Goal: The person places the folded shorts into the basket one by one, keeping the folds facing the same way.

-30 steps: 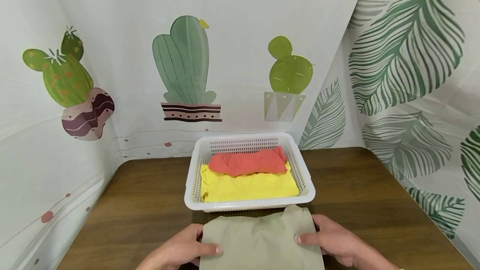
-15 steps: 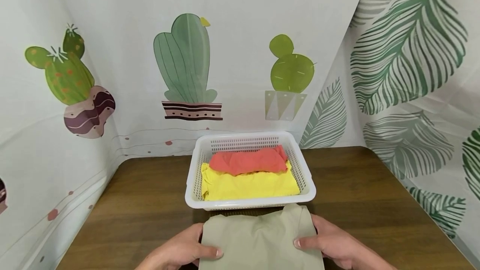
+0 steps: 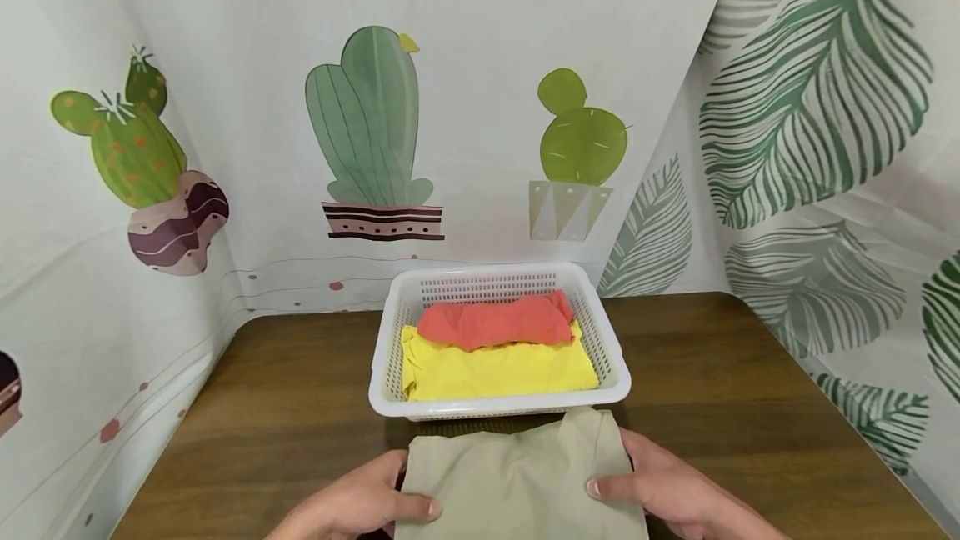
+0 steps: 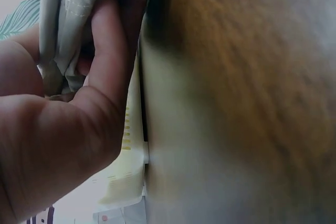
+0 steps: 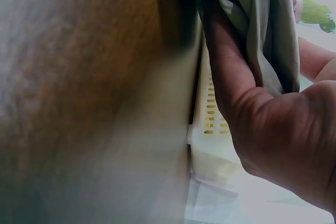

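Note:
A folded grey-green cloth garment (image 3: 517,482) lies at the bottom middle of the head view, its near part cut off by the frame. My left hand (image 3: 367,494) grips its left side, thumb on top and fingers underneath. On the other side my right hand (image 3: 663,482) holds the right edge in the same way. Both wrist views show layered folds of the garment (image 4: 73,19) between thumb and fingers. Just beyond it stands a white plastic basket (image 3: 500,408). Inside lie a folded yellow cloth (image 3: 502,373) and a rolled red cloth (image 3: 495,323) behind it.
The basket stands on a dark brown wooden table (image 3: 292,390), close to its back edge. Behind and at the sides hangs white fabric (image 3: 480,107) printed with cacti and leaves.
The garment and both hands stay nearly in place, with the left hand shifted very slightly. The head view has tilted a little. The basket and its cloths have not moved.

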`<act>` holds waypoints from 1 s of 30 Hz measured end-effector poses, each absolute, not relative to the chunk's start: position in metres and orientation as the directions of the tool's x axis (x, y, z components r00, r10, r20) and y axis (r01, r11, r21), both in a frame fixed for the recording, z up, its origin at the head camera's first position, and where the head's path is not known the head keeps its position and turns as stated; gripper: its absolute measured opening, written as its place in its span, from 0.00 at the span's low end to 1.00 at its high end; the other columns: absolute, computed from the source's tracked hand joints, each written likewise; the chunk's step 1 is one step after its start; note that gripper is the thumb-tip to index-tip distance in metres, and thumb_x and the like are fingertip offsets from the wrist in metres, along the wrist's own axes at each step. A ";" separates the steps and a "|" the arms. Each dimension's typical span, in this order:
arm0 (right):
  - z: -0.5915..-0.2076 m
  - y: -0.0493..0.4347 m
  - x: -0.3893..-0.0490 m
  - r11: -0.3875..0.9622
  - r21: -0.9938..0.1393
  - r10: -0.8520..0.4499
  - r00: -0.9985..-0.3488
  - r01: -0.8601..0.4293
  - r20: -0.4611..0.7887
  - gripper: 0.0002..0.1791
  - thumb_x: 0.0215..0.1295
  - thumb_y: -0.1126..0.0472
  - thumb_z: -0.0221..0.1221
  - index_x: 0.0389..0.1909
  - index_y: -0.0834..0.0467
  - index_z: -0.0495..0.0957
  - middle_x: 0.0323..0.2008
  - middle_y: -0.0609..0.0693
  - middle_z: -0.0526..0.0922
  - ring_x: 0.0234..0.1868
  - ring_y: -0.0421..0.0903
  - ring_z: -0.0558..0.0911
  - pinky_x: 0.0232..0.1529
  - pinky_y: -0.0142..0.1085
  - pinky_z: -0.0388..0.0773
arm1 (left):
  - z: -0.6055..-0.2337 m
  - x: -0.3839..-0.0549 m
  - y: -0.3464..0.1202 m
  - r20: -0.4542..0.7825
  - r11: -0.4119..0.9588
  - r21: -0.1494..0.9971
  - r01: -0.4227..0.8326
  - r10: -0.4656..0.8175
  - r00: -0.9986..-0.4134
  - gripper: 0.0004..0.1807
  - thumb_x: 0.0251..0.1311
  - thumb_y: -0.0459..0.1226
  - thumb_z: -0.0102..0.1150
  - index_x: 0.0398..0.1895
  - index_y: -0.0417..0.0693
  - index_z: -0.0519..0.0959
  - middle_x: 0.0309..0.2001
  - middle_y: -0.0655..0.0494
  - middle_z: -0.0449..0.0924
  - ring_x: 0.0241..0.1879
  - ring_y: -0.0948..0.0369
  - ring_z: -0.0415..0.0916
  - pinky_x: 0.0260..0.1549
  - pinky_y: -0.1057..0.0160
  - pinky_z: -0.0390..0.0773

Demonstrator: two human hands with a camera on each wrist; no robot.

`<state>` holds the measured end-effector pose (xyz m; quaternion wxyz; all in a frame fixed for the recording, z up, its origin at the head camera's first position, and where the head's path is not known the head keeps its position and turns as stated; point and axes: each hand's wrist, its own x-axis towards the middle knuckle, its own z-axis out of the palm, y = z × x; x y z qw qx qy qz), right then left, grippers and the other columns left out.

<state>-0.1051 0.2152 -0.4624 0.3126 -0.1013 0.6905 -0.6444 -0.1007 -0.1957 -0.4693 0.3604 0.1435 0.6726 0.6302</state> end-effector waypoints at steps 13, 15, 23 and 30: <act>-0.453 0.216 -0.100 0.198 -0.951 -0.531 -0.790 0.236 -0.306 0.29 0.72 0.66 0.64 0.68 0.69 0.65 0.52 0.58 0.84 0.54 0.55 0.85 0.53 0.41 0.81 | -0.460 -0.096 -0.198 -0.268 0.165 0.963 -0.213 0.672 -0.691 0.15 0.68 0.30 0.65 0.55 0.36 0.77 0.44 0.47 0.88 0.43 0.58 0.85 0.40 0.63 0.84; -0.452 0.216 -0.099 0.195 -0.954 -0.535 -0.790 0.229 -0.300 0.29 0.72 0.66 0.64 0.68 0.69 0.64 0.53 0.58 0.84 0.54 0.55 0.84 0.53 0.41 0.81 | -0.460 -0.096 -0.199 -0.260 0.172 0.966 -0.196 0.671 -0.694 0.15 0.67 0.31 0.66 0.55 0.36 0.77 0.43 0.48 0.88 0.42 0.58 0.85 0.40 0.64 0.83; -0.448 0.216 -0.095 0.178 -0.968 -0.560 -0.791 0.177 -0.248 0.29 0.74 0.67 0.62 0.70 0.69 0.63 0.55 0.58 0.83 0.55 0.55 0.84 0.52 0.38 0.82 | -0.456 -0.095 -0.199 -0.234 0.212 0.970 -0.120 0.682 -0.692 0.14 0.68 0.33 0.66 0.54 0.40 0.79 0.42 0.51 0.88 0.39 0.62 0.84 0.39 0.66 0.83; -0.443 0.217 -0.092 0.294 -0.955 -0.538 -0.819 0.038 -0.198 0.29 0.73 0.62 0.64 0.69 0.66 0.67 0.56 0.56 0.81 0.56 0.48 0.82 0.53 0.29 0.77 | -0.450 -0.094 -0.198 -0.232 0.244 0.966 -0.085 0.675 -0.701 0.12 0.68 0.35 0.67 0.51 0.41 0.81 0.38 0.54 0.88 0.34 0.65 0.82 0.36 0.68 0.81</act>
